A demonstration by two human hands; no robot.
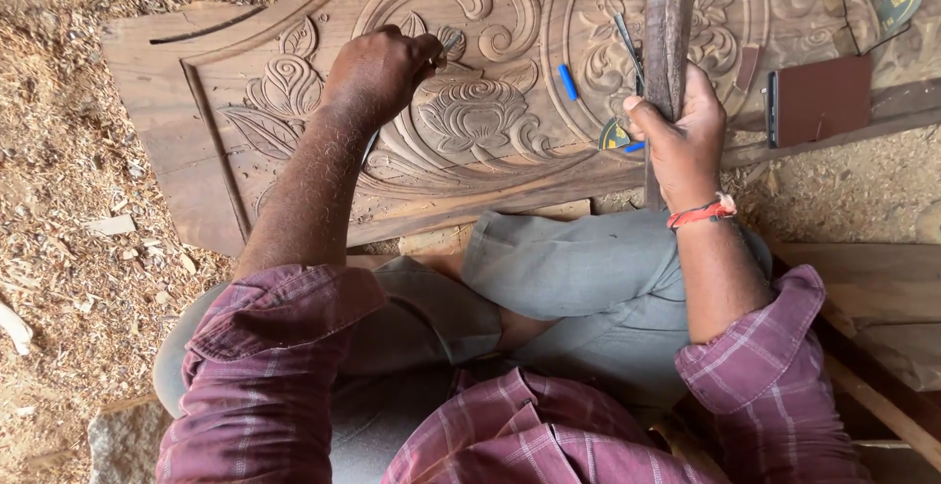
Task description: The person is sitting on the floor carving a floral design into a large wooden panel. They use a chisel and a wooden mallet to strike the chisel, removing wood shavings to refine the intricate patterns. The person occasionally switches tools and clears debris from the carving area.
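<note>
1. Plaid maroon sleeves (284, 347) and grey trousers (578, 278) nearest the camera; person sits cross-legged on a sawdust floor (69, 200).
2. Left hand (377, 72) closed tight around a slim metal chisel (441, 48), tip on the carved wooden panel (470, 112) above the lotus relief.
3. Right hand (681, 141) wrapped fully round a long wooden mallet (668, 14), held upright over the panel's right half.
4. Panel lies flat on the floor, touching the knees; looks heavy, stiff, with fragile raised edges.
5. Chisel: thin, hard, likely slippery; best gripped mid-shaft. Mallet: dense, rough; grip low.
6. Blue-handled tool (569, 82) and a sandpaper sheet (821, 100) rest on the panel.
</note>
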